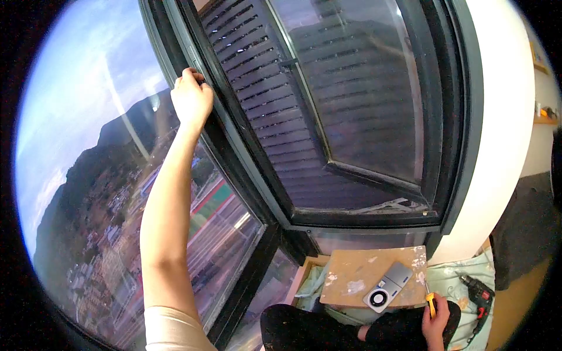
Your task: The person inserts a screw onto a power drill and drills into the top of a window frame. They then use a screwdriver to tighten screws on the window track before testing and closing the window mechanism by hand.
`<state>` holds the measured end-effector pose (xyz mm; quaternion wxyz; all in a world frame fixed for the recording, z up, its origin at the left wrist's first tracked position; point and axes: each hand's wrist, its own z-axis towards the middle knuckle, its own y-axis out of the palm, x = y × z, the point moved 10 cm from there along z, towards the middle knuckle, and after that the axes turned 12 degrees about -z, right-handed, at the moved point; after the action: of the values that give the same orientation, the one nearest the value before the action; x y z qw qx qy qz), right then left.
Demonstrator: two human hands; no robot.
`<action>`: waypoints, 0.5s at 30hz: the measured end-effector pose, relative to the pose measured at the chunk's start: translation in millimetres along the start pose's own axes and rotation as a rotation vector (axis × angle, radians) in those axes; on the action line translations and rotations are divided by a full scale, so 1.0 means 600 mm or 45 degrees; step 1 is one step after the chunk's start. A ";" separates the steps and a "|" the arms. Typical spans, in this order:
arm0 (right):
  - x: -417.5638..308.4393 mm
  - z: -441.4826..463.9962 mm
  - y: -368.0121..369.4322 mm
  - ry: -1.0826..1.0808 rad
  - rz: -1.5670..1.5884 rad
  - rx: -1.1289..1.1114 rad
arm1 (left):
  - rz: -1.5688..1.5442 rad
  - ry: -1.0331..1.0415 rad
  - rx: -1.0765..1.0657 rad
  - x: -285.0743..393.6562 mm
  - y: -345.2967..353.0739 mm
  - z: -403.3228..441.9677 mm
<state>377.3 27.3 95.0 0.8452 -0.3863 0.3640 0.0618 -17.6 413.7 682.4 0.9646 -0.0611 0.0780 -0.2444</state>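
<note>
My left hand (193, 99) is raised to the dark window frame (234, 131), its fingers curled against the upright post. Whether something small sits under the fingertips is hidden. Low on the right, my right hand (436, 322) is closed around the yellow handle of a screwdriver (431, 303), whose thin shaft points up. Just left of it, a grey device with a round black-and-white dial (387, 288) lies on a paint-spotted wooden board (351, 272). A cordless drill (481, 301) lies to the right of my right hand.
An inner window sash (380, 181) stands tilted inward, with louvre slats (275, 108) behind it. Pale green cloth (453, 275) spreads under the board and drill. My dark-trousered legs (310, 327) are folded below the board. A white wall (503, 117) rises on the right.
</note>
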 end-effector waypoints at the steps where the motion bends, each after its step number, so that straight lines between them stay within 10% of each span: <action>1: 0.003 0.000 0.003 0.001 0.002 -0.003 | 0.007 -0.029 -0.028 -0.001 0.002 0.004; 9: 0.011 0.000 -0.003 0.031 0.159 0.062 | -0.562 -0.140 0.288 0.015 -0.060 -0.119; 15: -0.228 0.062 0.029 -0.190 0.365 -0.208 | -1.746 -1.085 -0.072 0.199 -0.073 -0.636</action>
<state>292.0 89.4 191.6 0.8182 -0.3922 0.3454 0.2397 -2.8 287.6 300.9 0.5448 -0.2075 -0.3453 -0.7354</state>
